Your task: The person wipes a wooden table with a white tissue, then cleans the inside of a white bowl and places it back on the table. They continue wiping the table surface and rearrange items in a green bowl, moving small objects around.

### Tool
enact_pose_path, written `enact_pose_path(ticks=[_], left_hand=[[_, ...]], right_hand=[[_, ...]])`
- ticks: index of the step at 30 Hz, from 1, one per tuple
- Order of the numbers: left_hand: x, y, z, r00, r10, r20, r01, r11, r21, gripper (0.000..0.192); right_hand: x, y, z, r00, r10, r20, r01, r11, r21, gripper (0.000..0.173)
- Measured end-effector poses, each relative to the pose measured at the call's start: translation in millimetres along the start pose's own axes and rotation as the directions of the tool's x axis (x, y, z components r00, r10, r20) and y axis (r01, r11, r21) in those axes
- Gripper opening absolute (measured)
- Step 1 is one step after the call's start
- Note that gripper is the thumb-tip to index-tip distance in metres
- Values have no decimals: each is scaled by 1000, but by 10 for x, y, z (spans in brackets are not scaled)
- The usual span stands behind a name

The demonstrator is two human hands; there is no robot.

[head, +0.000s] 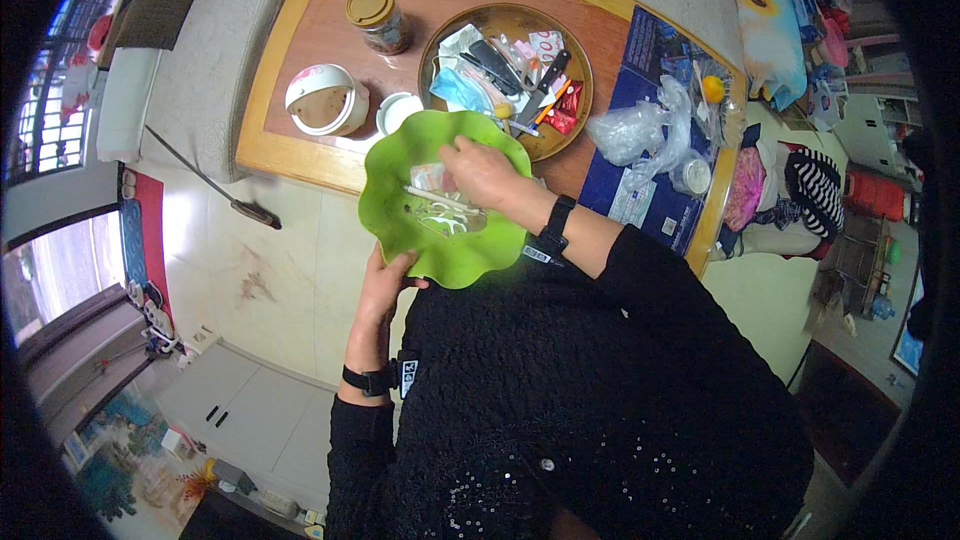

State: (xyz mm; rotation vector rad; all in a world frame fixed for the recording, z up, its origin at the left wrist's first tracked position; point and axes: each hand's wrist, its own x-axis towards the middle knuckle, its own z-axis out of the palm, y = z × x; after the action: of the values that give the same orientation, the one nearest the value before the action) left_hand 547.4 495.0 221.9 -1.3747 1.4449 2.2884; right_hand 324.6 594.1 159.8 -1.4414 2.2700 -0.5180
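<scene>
A green bowl with a wavy rim (386, 187) is tilted in front of me. My left hand (388, 276) grips its near left edge, thumb over the rim. Over the bowl's inside is my right hand (480, 174), its fingers curled down; whether they pinch anything is hidden. In the bowl lie a white stick-like item (442, 199), several white dental floss picks (448, 223) and a small printed packet (427, 177). Just beyond the bowl, a round brown tray (579, 120) bears a black-handled knife (551, 82), a blue face mask (459, 90), red wrappers (566, 109) and pens.
On the wooden table (300, 22) stand a lidded jar (379, 21), a white container with a swing lid (328, 101) and a white round dish (398, 111). To the right, plastic bags (637, 131) and an orange fruit (713, 88) lie on a blue box (607, 180). Sofas flank the table.
</scene>
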Motion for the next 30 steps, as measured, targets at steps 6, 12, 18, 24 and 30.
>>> enact_pose_path(ticks=[6, 12, 18, 24, 30], left_hand=[[43, -68, -101, 999, -53, -9, 53, 998, -36, 49], [35, -109, -190, 997, -69, -37, 67, 996, -59, 46], [31, -123, -213, 999, -23, -25, 22, 998, -66, 45], [-13, -63, -139, 999, -18, -32, 17, 999, -50, 46], [-69, 21, -37, 998, 37, -42, -39, 997, -64, 38]], right_hand=[[10, 122, -171, 989, 119, 91, -147, 664, 733, 21], [-52, 733, -748, 895, 303, 329, -370, 90, 925, 25], [298, 1365, -944, 808, 577, 120, -294, 217, 931, 55], [263, 1233, -849, 795, 531, -292, -324, 780, 536, 39], [-144, 439, -636, 948, 264, -175, -118, 807, 579, 24]])
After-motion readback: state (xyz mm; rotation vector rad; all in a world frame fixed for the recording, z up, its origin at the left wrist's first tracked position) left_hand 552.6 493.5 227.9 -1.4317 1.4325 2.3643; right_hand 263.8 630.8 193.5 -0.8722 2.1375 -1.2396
